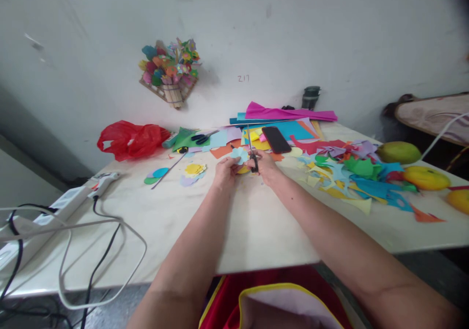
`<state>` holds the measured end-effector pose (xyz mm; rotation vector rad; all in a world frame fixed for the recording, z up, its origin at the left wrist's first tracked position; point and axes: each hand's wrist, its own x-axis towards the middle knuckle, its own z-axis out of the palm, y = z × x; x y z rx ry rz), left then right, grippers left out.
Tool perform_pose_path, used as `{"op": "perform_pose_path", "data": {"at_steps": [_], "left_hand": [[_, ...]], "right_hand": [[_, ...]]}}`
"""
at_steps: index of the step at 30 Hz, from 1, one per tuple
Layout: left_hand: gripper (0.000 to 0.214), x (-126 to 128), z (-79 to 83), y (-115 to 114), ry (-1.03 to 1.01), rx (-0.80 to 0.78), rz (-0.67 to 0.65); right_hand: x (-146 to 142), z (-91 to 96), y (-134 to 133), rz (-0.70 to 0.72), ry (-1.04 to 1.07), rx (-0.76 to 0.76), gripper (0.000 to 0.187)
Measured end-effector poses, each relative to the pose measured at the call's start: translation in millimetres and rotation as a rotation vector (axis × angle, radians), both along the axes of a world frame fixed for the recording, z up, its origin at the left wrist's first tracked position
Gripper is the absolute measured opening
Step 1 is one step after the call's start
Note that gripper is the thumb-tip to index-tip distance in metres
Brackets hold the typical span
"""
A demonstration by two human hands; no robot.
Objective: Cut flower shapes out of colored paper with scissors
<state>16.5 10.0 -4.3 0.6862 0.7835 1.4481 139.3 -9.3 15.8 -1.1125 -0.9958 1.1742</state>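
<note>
Over the middle of the table, my left hand (226, 171) is closed on a light blue paper flower (239, 155) with a scalloped edge. My right hand (265, 166) grips a pair of scissors (252, 155) by its dark handles, with the blades pointing up and away from me. The scissors stand close beside the flower's right side; whether the blades touch the paper I cannot tell. Some yellow paper shows just under my hands. To the left lie yellow scalloped paper flowers (195, 169) on lilac ones, and blue and green paper circles (160, 173).
Paper scraps (361, 177) and several mangoes (426, 177) cover the right side. A phone (276, 139), spare scissors (203, 137) and coloured sheets (293, 130) lie behind my hands. A red plastic bag (132, 140) sits back left. A power strip (69, 203) with cables lines the left edge.
</note>
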Motion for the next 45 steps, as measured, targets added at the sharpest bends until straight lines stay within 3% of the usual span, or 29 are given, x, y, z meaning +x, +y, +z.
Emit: {"op": "perform_pose_path", "data": {"at_steps": [10,22,26,33,45], "left_hand": [[0.023,1,0.8,-1,-0.023,0.010,0.025],[0.011,-8,0.8,4,-0.024,0.008,0.042],[0.012,-10,1.9,4,-0.029,0.000,0.056],[0.017,-12,2.4,4,-0.077,0.022,0.107],[0.011,-14,1.3,7,-0.043,-0.031,0.101]], "right_hand": [[2,-0.8,0,-0.006,0.058,-0.055,0.035],[11,0.0,3,-0.087,-0.274,0.000,0.024],[16,2.6,1,0.000,-0.275,-0.042,0.021],[22,-0.6,-4,0.331,-0.283,-0.044,0.026],[24,1.5,-8,0.429,-0.304,-0.013,0.028]]}}
